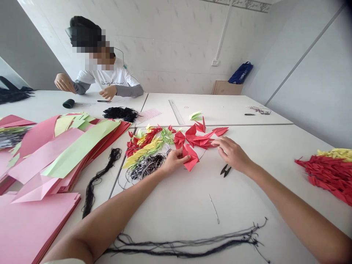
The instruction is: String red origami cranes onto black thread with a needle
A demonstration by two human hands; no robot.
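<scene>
Currently left grip (174,162) pinching creased red origami crane (190,157); right grip (232,154) open beside pointed red paper cranes (198,136).

The left hand (174,162) closes over a red paper crane (190,157), its fingers hiding part of the folds. Right of the grip, beyond the right hand (232,154), a heap of red and yellow folded paper (328,176) runs off the picture's edge. Left of the grip, a pink paper stack (27,227) is cut off too. Further off, a tangle of strands (258,110) is too small to make out.
</scene>
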